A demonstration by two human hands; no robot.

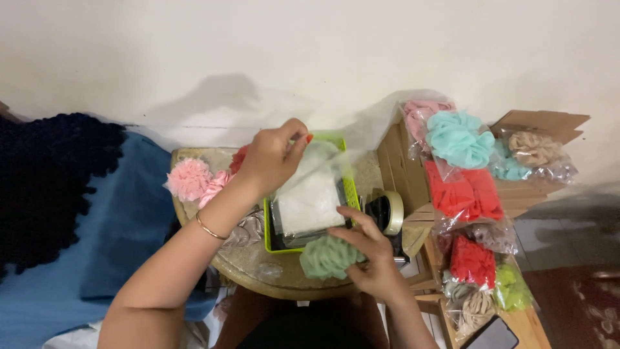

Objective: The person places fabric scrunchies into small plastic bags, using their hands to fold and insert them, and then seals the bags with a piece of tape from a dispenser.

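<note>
We see the clear plastic bag (314, 187) lying over the green basket (351, 187), its long axis running away from us. Our left hand (271, 158) pinches its far top edge; our right hand (369, 255), at the basket's near rim, closes its fingers on a pale green ruffled scrunchie (326, 257), wrist bent inward.

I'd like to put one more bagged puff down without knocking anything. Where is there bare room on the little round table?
Bare tabletop shows along the round table's near rim, left of the green puff, and in a strip at the back right of the green basket. The left edge is crowded with pink puffs; the right has the tape roll. Both hands, left and right, cover the middle.
</note>
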